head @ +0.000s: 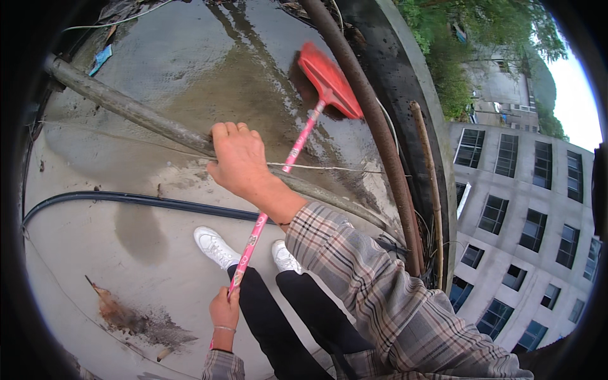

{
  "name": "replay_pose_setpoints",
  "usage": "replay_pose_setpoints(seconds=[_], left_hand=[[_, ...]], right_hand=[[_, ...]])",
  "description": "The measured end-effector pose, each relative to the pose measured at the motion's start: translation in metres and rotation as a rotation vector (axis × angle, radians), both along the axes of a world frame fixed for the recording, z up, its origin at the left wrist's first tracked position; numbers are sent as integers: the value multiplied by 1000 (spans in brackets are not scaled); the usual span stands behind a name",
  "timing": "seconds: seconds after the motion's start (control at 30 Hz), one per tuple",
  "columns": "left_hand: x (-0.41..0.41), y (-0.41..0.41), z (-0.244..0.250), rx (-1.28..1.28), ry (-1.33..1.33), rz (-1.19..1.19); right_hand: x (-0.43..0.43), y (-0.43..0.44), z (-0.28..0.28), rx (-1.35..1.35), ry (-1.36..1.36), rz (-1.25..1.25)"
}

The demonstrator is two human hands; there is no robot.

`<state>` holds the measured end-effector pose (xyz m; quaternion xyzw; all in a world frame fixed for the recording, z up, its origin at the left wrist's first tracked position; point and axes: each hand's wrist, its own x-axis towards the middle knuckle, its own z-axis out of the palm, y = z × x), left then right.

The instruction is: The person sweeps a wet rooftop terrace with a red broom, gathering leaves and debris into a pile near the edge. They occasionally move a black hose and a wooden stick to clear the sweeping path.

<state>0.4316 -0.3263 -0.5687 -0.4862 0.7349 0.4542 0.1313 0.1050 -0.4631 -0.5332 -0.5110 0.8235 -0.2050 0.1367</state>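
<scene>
My left hand (224,311), low in the view, is closed around the pink patterned handle of a broom (253,237). The handle runs up behind my right forearm and beneath a weathered grey pole (128,107). Its red head (327,83) lies on the wet concrete floor (204,71), partly behind a rusty metal pipe (375,109), and looks blurred. My right hand (240,156) is wrapped over the grey pole, near where a thin cord (327,167) crosses; its fingertips are partly hidden. Muddy water covers the floor around the broom head.
A black hose (156,202) curves across the floor before my white shoes (213,244). A heap of dirt (142,325) lies at lower left, a blue scrap (100,59) at upper left. Right of the pipe stand a bamboo stick (430,190) and a low concrete wall (430,90); a building lies beyond.
</scene>
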Motion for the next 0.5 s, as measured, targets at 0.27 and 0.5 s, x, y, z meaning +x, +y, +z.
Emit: replay_pose_setpoints(seconds=[0.27,0.5], left_hand=[[103,20,97,127,-69,151],[202,67,208,235,-280,-78]], right_hand=[[12,1,5,56,-28,7],[16,1,-6,78,-32,-11]])
